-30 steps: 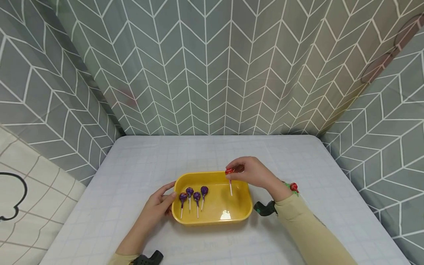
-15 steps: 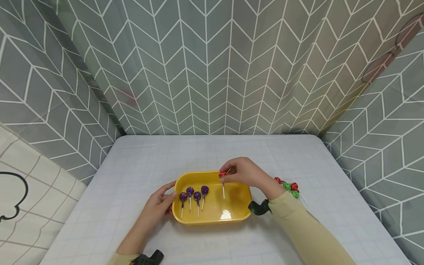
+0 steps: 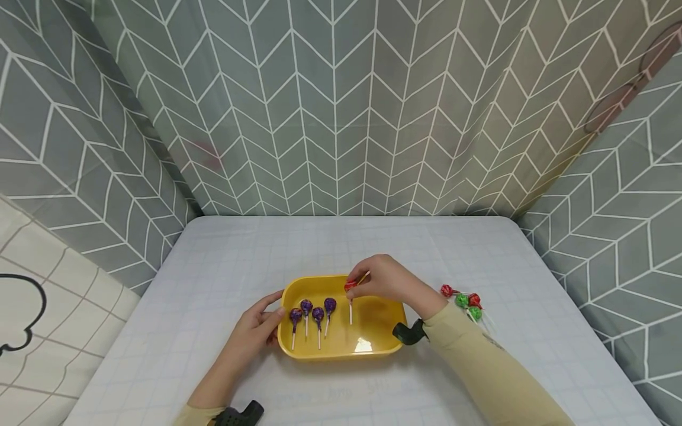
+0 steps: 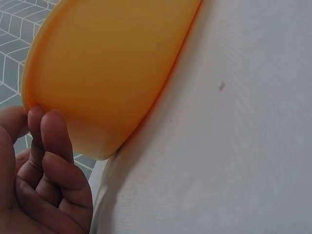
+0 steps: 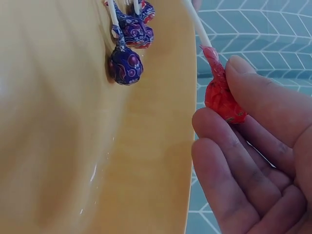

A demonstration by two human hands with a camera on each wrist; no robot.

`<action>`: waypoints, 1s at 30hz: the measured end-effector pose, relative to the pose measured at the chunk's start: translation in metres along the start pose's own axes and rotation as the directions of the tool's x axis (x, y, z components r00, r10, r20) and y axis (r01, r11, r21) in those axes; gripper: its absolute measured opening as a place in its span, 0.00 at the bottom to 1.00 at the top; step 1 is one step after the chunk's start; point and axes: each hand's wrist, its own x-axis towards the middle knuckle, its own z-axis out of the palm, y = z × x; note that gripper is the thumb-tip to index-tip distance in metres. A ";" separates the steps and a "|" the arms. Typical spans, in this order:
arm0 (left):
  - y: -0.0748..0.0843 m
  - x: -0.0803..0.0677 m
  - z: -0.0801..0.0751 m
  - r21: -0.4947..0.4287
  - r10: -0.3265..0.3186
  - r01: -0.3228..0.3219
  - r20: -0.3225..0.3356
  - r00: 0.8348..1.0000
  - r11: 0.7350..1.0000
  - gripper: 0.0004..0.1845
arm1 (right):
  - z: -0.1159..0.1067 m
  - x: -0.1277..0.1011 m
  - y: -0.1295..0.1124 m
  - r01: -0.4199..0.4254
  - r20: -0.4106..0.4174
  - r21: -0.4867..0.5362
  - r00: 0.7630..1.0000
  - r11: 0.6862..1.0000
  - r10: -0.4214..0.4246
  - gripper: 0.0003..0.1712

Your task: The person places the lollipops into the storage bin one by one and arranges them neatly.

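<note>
My right hand point(image 3: 386, 281) pinches a red-wrapped lollipop point(image 5: 224, 100) by its head between thumb and fingers, over the right half of a yellow tray point(image 3: 367, 349). Its white stick points down toward the tray floor in the head view. My left hand point(image 3: 257, 325) grips the tray's left end, thumb at the rim and fingers against the outer wall, as the left wrist view shows. Several purple-wrapped lollipops point(image 3: 318, 315) lie in the tray's left half, sticks toward the near side.
Right of the tray, a small pile of red and green lollipops point(image 3: 462, 300) lies on the white-covered table point(image 3: 341, 242). A patterned grey curtain point(image 3: 335, 106) stands behind the table and along its sides.
My right hand has moved left with the red lollipop, from the tray's right end toward the purple ones. The pile on the right has come into view from behind the forearm. My left hand stays put.
</note>
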 end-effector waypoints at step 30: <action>0.000 -0.001 -0.001 0.011 0.025 -0.026 0.006 1.000 1.000 0.24 | 0.021 0.023 -0.009 0.060 0.153 -0.130 0.987 0.990 -0.040 0.09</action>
